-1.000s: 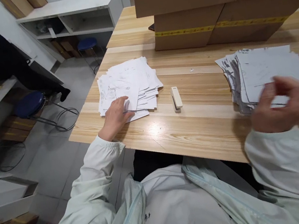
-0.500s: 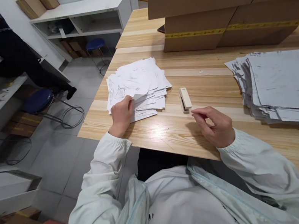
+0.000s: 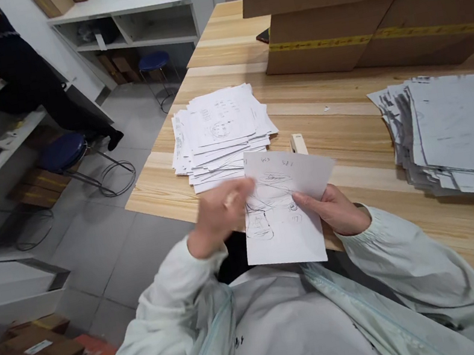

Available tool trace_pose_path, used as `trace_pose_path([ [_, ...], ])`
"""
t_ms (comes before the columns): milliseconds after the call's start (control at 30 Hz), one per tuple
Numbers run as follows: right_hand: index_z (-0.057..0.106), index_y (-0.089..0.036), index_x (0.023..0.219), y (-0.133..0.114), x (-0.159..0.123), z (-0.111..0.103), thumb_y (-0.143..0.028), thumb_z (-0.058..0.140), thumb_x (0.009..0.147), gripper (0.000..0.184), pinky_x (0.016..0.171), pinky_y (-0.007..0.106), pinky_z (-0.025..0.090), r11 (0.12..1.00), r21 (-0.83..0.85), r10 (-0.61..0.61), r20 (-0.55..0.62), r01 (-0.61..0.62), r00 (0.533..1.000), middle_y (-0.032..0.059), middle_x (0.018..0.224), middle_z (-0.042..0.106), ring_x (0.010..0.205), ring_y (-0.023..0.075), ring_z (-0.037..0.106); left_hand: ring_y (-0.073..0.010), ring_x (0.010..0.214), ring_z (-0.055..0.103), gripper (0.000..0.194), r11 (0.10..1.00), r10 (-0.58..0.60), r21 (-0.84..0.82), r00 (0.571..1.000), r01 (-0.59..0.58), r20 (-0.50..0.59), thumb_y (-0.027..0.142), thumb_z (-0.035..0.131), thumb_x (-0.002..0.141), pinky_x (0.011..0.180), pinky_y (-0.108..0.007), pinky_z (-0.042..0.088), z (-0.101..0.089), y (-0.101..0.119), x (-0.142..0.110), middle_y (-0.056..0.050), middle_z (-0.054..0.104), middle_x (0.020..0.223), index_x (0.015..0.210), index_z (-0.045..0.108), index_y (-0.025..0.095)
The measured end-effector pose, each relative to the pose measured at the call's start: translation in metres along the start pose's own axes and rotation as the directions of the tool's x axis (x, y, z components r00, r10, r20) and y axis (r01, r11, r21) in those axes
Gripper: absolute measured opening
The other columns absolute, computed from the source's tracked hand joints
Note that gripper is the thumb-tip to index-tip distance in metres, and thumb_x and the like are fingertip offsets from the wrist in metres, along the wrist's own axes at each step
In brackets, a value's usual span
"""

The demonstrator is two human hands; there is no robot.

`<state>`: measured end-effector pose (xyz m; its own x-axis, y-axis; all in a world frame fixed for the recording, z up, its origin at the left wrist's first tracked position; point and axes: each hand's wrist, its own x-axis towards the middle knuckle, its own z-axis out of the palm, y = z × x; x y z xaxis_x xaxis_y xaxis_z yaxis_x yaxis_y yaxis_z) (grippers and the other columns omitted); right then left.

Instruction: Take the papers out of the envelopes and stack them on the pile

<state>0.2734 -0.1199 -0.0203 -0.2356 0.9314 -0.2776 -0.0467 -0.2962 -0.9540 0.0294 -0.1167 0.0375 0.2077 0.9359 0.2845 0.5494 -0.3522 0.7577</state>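
Note:
A sheet of paper (image 3: 290,235) with handwriting and sketched lines is held up in front of my body, over the table's front edge. My right hand (image 3: 338,208) grips its right side, thumb on top. At the sheet's left edge is my left hand (image 3: 222,213), smeared by motion, so whether its fingers hold the paper is unclear. A stack of papers (image 3: 222,122) lies behind my left hand, its top sheet marked with drawings. The cream stapler (image 3: 298,143) stands on the table, mostly hidden behind the held sheet.
On the right lies another, thicker stack of papers (image 3: 460,119). Large cardboard boxes (image 3: 323,40) are piled at the back of the wooden table (image 3: 351,148). Blue stools (image 3: 61,154) and a standing person (image 3: 15,63) are to the left.
My left hand has left the left stack and moved right with a sheet taken from it. My right hand, formerly beside the stapler, now grips that sheet.

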Motion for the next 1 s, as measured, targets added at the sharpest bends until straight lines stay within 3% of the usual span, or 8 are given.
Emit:
trace_pose_path([
  [67, 0.074, -0.020, 0.100, -0.002, -0.001, -0.001, -0.054, 0.080, 0.073, 0.044, 0.080, 0.041, 0.058, 0.999, -0.024, -0.020, 0.055, 0.021, 0.998, 0.0073, 0.097, 0.077, 0.089, 0.0261, 0.072, -0.0210, 0.111, 0.067, 0.025, 0.975, 0.038, 0.223, 0.993, -0.012, -0.112, 0.032, 0.048, 0.100, 0.099, -0.035, 0.049, -0.016, -0.024, 0.042, -0.009, 0.074, 0.115, 0.105, 0.069, 0.020],
  [133, 0.075, -0.020, 0.100, -0.004, -0.001, -0.002, -0.054, 0.080, 0.074, 0.043, 0.080, 0.041, 0.058, 0.997, -0.057, -0.039, 0.112, 0.045, 0.993, 0.0077, 0.098, 0.077, 0.089, 0.0263, 0.071, -0.0234, 0.119, 0.061, 0.023, 0.895, 0.073, 0.444, 0.997, -0.049, -0.038, 0.026, 0.049, 0.098, 0.101, -0.036, 0.045, -0.025, -0.050, 0.081, -0.012, 0.069, 0.126, 0.111, 0.065, 0.017],
  [233, 0.075, -0.019, 0.102, -0.004, -0.001, -0.004, -0.055, 0.078, 0.076, 0.044, 0.080, 0.041, 0.058, 0.995, -0.074, -0.059, 0.142, 0.070, 0.988, 0.0084, 0.099, 0.077, 0.090, 0.0264, 0.071, -0.0292, 0.123, 0.057, 0.033, 0.734, -0.021, 0.672, 0.985, -0.100, 0.170, 0.021, 0.054, 0.092, 0.095, -0.037, 0.045, -0.026, -0.075, 0.123, -0.018, 0.063, 0.133, 0.124, 0.058, 0.013],
  [333, 0.075, -0.019, 0.101, -0.003, 0.000, -0.005, -0.055, 0.077, 0.077, 0.044, 0.080, 0.041, 0.058, 0.996, -0.067, -0.055, 0.144, 0.065, 0.988, 0.0086, 0.098, 0.077, 0.088, 0.0257, 0.071, -0.0290, 0.111, 0.062, 0.046, 0.633, -0.138, 0.755, 0.934, -0.173, 0.330, 0.020, 0.051, 0.091, 0.089, -0.036, 0.045, -0.023, -0.079, 0.142, -0.018, 0.066, 0.123, 0.137, 0.047, 0.011],
  [500, 0.076, -0.019, 0.099, -0.006, -0.001, -0.003, -0.054, 0.077, 0.077, 0.042, 0.079, 0.041, 0.058, 0.999, -0.033, -0.015, 0.170, 0.020, 0.985, 0.0088, 0.098, 0.077, 0.085, 0.0255, 0.072, -0.0297, 0.104, 0.065, 0.057, 0.592, -0.126, 0.745, 0.878, -0.306, 0.461, 0.008, 0.046, 0.087, 0.087, -0.038, 0.044, -0.021, -0.067, 0.152, -0.017, 0.068, 0.116, 0.143, 0.041, 0.013],
  [633, 0.076, -0.019, 0.099, -0.011, -0.003, -0.001, -0.054, 0.077, 0.076, 0.042, 0.077, 0.041, 0.059, 1.000, -0.005, 0.007, 0.186, -0.006, 0.982, 0.0089, 0.096, 0.077, 0.084, 0.0260, 0.072, -0.0297, 0.098, 0.067, 0.051, 0.565, -0.142, 0.776, 0.894, -0.279, 0.425, 0.002, 0.036, 0.090, 0.087, -0.040, 0.044, -0.018, -0.070, 0.155, -0.017, 0.069, 0.104, 0.139, 0.045, 0.013],
  [767, 0.071, -0.018, 0.110, -0.009, -0.002, 0.000, -0.050, 0.080, 0.075, 0.049, 0.075, 0.039, 0.059, 1.000, 0.005, 0.000, 0.112, 0.000, 0.994, 0.0102, 0.104, 0.077, 0.091, 0.0266, 0.072, -0.0323, 0.094, 0.067, 0.039, 0.542, -0.174, 0.829, 0.948, -0.134, 0.267, 0.011, 0.035, 0.095, 0.080, -0.039, 0.043, -0.019, -0.075, 0.155, -0.021, 0.071, 0.101, 0.127, 0.057, 0.010],
  [1000, 0.063, -0.018, 0.122, 0.000, 0.003, 0.002, -0.049, 0.082, 0.073, 0.061, 0.088, 0.043, 0.057, 0.996, -0.034, -0.083, -0.051, 0.081, 0.995, 0.0120, 0.130, 0.068, 0.108, 0.0290, 0.068, -0.0254, 0.081, 0.067, 0.023, 0.740, -0.091, 0.669, 0.996, 0.070, -0.004, 0.030, 0.053, 0.093, 0.072, -0.033, 0.041, -0.028, -0.085, 0.126, -0.010, 0.076, 0.087, 0.095, 0.072, 0.017],
])
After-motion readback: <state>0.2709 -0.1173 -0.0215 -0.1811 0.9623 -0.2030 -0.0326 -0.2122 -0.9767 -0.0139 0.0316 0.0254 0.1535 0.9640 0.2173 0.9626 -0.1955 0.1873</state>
